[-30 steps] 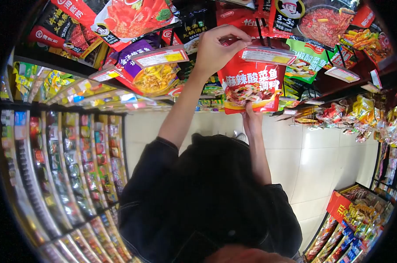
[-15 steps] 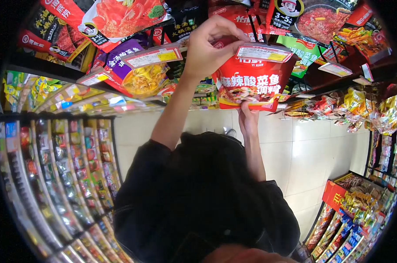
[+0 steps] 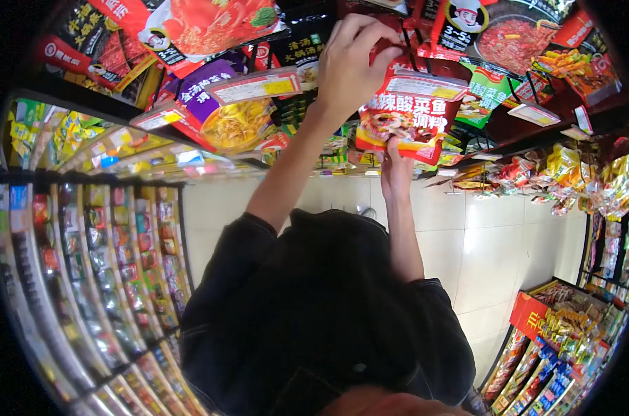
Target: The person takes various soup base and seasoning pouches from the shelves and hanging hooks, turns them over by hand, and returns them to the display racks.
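Observation:
A red seasoning packet [image 3: 406,125] with white lettering and a picture of a fish dish hangs at a shelf hook, behind a price tag [image 3: 425,86] that covers its upper part. My right hand [image 3: 396,170] grips its lower edge from below, thumb on the front. Bent fingers of my left hand [image 3: 356,62] curl at the packet's upper left corner, beside the tag; the fingertips are partly hidden. To the left hangs a purple packet [image 3: 224,104] with noodles pictured on it. A green packet [image 3: 482,97] is on the right.
Large hotpot packets [image 3: 203,28] hang above on the left, with more at the upper right. Price-tag holders jut out along the hooks. Shelves of small packs [image 3: 113,249] line the left side. A red display box [image 3: 529,312] stands at the lower right on the tiled floor [image 3: 439,236].
The red packet has moved back and a little to the right, deeper behind the price tag. Both hands have moved along with it, and the view has shifted slightly.

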A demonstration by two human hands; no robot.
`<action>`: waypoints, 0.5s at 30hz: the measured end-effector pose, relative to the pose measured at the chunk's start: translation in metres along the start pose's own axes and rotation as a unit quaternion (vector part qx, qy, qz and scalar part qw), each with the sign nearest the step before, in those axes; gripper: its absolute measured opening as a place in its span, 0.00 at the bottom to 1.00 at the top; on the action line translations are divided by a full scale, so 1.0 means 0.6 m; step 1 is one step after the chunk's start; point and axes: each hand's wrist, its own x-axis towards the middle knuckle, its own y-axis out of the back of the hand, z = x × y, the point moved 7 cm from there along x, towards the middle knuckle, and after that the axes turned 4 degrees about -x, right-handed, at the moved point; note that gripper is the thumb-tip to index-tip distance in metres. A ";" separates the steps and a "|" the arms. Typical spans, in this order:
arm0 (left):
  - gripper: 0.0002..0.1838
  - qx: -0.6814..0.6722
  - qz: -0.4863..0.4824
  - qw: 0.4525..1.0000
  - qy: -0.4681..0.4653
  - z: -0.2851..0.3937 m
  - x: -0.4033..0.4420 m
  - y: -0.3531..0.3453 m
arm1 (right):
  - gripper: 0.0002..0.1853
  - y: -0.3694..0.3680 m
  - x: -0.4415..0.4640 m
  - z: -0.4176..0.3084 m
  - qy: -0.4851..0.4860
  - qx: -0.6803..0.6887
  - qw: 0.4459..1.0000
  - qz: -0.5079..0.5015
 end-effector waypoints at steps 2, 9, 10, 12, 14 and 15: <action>0.12 0.048 0.079 0.996 -0.018 -0.001 -0.018 0.032 | 0.24 0.004 0.030 0.015 -0.002 0.004 1.000 0.026; 0.39 -0.161 0.204 0.911 0.321 -0.180 -0.274 0.088 | 0.26 0.004 0.082 0.031 -0.023 0.028 0.999 0.010; 0.43 -0.131 0.194 0.906 0.352 -0.191 -0.283 0.085 | 0.26 0.007 0.085 0.033 -0.017 0.026 0.999 0.008; 0.53 -0.073 0.176 0.890 0.414 -0.212 -0.303 0.079 | 0.27 0.007 0.083 0.029 -0.022 0.013 1.000 -0.001; 0.56 -0.025 0.169 0.890 0.423 -0.250 -0.305 0.070 | 0.27 0.005 0.080 0.028 -0.026 0.008 0.999 -0.022; 0.57 -0.002 0.166 0.889 0.426 -0.252 -0.291 0.068 | 0.26 0.005 0.080 0.029 -0.027 0.006 0.999 -0.032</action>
